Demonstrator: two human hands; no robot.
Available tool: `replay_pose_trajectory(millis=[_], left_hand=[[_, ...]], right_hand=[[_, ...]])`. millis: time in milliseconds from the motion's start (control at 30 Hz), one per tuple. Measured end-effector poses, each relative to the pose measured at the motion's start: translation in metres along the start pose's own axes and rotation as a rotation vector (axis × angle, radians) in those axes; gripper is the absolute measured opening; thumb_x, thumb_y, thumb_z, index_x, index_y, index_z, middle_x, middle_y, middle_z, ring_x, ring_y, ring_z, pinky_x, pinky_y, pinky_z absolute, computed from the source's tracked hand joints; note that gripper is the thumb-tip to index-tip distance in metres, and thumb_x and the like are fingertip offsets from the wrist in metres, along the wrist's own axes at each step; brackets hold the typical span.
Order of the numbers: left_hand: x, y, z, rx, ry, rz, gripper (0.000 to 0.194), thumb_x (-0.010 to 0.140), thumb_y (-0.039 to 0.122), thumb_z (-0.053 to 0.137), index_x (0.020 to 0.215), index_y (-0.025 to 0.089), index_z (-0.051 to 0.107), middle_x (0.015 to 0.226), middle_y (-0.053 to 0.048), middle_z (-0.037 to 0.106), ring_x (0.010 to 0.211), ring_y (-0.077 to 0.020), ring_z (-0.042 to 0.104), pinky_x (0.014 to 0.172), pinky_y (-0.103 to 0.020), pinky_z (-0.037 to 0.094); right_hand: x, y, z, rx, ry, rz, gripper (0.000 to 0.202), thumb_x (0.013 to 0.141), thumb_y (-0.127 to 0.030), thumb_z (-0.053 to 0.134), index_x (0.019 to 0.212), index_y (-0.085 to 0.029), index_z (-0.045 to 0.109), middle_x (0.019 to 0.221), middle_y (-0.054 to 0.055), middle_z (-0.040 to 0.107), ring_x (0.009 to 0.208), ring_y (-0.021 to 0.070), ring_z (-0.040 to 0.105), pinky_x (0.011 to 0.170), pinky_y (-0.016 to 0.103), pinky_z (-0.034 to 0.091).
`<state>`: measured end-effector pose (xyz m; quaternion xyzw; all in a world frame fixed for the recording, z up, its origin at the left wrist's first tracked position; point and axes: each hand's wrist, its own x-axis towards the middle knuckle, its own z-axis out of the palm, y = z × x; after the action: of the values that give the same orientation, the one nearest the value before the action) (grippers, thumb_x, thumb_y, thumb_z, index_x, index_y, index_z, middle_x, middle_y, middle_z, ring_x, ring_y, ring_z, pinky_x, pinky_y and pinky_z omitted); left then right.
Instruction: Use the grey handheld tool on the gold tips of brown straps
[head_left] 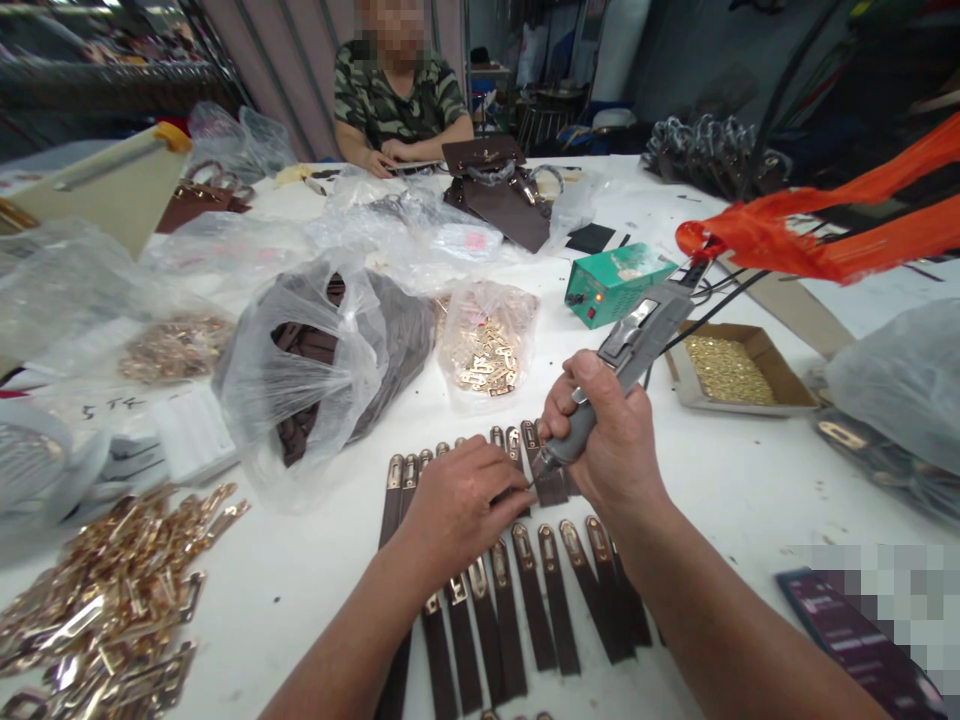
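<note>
My right hand (619, 425) is wrapped around a grey electric screwdriver (581, 430). Its tip points down and left, close to the fingertips of my left hand (469, 500). Those left fingers are bent and drawn together low over the straps; whatever lies between them is hidden. Dark brown straps (536, 600) with gold metal plates on their ends lie in two rows beneath and around both hands. My left hand and forearm cover part of the rows. Orange strips (795, 235) are tied to the upper end of the screwdriver.
Loose gold plates (112, 600) form a heap at left. A plastic bag (322, 360) holds more brown straps, and a smaller bag (487, 350) holds gold fittings. A green power box (615, 280) and a carton (795, 395) of tiny gold pieces stand beyond. Opposite sits a person (401, 100) near a brown handbag (499, 205).
</note>
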<state>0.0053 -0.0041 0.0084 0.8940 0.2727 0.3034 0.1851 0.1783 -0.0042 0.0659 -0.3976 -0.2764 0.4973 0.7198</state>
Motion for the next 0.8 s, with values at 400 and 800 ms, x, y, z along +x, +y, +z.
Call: replay_pose_trajectory(millis=[400, 800], left_hand=[[0.0003, 0.0015, -0.0006, 0.002, 0.039, -0.027, 0.017, 0.097, 0.028, 0.078, 0.086, 0.018, 0.071, 0.086, -0.002, 0.072, 0.084, -0.0195, 0.066, 0.075, -0.034, 0.049], [-0.0010, 0.0009, 0.0019, 0.021, 0.066, -0.052, 0.018, 0.094, 0.031, 0.081, 0.087, 0.018, 0.071, 0.084, -0.001, 0.070, 0.082, -0.0191, 0.066, 0.073, -0.033, 0.047]], right_hand=[[-0.0023, 0.0005, 0.0024, 0.019, -0.004, -0.034, 0.043, 0.084, -0.053, 0.086, 0.085, -0.021, 0.057, 0.060, -0.006, 0.051, 0.045, 0.0090, 0.049, 0.046, 0.024, 0.044], [-0.0027, 0.0012, 0.0022, 0.037, -0.015, -0.065, 0.041, 0.084, -0.050, 0.088, 0.087, -0.020, 0.060, 0.063, -0.007, 0.051, 0.046, 0.0090, 0.050, 0.047, 0.025, 0.047]])
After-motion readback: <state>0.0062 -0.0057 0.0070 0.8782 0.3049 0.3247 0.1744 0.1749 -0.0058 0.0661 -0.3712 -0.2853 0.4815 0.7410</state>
